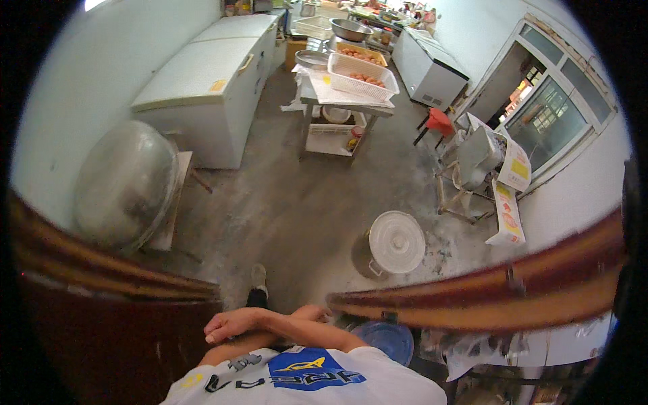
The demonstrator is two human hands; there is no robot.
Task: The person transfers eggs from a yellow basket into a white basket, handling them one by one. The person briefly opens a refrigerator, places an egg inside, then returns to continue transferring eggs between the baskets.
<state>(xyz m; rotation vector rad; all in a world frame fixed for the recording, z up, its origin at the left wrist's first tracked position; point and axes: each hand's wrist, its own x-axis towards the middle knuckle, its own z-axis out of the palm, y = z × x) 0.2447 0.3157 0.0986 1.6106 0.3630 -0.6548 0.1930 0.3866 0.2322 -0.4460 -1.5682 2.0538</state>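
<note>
My forearms cross in front of my white printed shirt [314, 372]. My right hand [230, 324] rests on the left side, loosely curled beside the brown door panel [126, 324]. Partly behind my right forearm, my left hand [315, 312] reaches toward the edge of the brown panel [471, 293] on the right. No object shows in either hand, but their undersides are hidden. One shoe [258, 277] stands on the concrete floor ahead. Beyond the right panel is a tall metal pot with a round lid [397, 242].
A big metal basin [124, 187] leans at left near chest freezers [197, 71]. Ahead, a table [309, 93] bears a white basket [362, 86] of eggs. Another freezer [430, 71], a red-topped stool [438, 121] and a cluttered rack [466, 187] line the right. A blue lid [387, 341] is nearby.
</note>
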